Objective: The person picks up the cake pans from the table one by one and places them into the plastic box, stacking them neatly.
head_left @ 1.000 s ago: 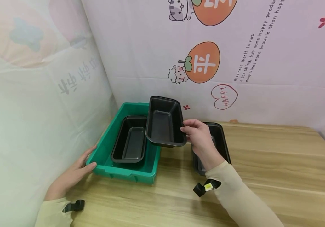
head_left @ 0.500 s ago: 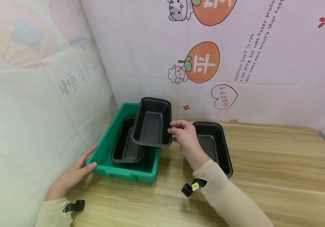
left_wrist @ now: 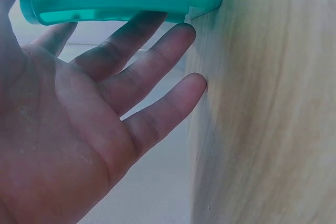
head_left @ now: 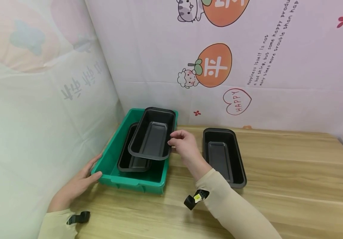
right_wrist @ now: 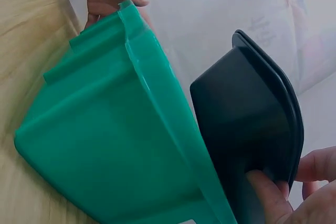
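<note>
Over the last second, the right hand (head_left: pixel 186 147) had carried the black loaf pan (head_left: pixel 153 132) leftward and lower, bringing the bin's far corner back into sight and fully baring the loose pan (head_left: pixel 223 156) on the desk (head_left: pixel 294 172) to that hand's right. We judged that the carried pan had come over the green bin (head_left: pixel 107 166) but was not yet settled – it sat aslant over the lower pan (head_left: pixel 134 164), and we couldn't tell whether the two touched.

It lay just left of the right hand, which pinched its right long side, thumb against the outer wall. Its mouth faced up, and its long axis ran near to far, the far end veering right. The left hand (head_left: pixel 78 186), fingers spread, touched the bin's left near corner.
</note>
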Available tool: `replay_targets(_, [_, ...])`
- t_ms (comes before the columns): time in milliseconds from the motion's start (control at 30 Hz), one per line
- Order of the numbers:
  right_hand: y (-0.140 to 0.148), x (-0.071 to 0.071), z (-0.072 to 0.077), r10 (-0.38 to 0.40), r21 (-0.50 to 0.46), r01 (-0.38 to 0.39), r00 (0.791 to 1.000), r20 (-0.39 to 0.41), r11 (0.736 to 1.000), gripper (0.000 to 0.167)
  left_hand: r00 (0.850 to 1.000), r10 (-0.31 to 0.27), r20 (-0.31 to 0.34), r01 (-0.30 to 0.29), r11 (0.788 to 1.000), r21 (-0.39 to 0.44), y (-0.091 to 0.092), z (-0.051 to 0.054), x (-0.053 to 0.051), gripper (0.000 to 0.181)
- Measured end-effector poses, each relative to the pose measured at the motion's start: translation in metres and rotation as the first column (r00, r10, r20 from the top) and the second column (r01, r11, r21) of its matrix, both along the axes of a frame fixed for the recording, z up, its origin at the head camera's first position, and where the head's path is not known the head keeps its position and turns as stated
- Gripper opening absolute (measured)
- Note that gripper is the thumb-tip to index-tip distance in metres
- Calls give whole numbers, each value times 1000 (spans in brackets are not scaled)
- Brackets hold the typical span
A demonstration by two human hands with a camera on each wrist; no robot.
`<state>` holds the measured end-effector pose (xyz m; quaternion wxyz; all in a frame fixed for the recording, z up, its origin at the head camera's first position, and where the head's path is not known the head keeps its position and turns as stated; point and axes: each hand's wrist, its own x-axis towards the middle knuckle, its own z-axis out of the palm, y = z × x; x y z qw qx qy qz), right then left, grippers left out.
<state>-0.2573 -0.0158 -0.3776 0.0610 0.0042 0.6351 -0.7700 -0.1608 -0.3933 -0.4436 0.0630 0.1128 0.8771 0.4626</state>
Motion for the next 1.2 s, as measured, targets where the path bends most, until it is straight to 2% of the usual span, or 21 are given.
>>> replay_targets(433, [-22,1,-3,61,23,-62,998,32,998,28,1000,9,16,-9,1000,17,0,0,1,67])
replay_targets(600, [-31,-1,-7,74,54,-75,997,24,996,22,1000,3,21,-3,1000,31,-1,0,0,67])
replay_targets(933, [-39,1,-7,62,172,-57,998,-26,983,19,1000,5,2,-5,1000,-1,-1,3,-2,68])
replay_targets(1200, [-53,2,-10,66,274,-51,997,-45,960,16,1000,13,22,-12,1000,-23,0,4,0,69])
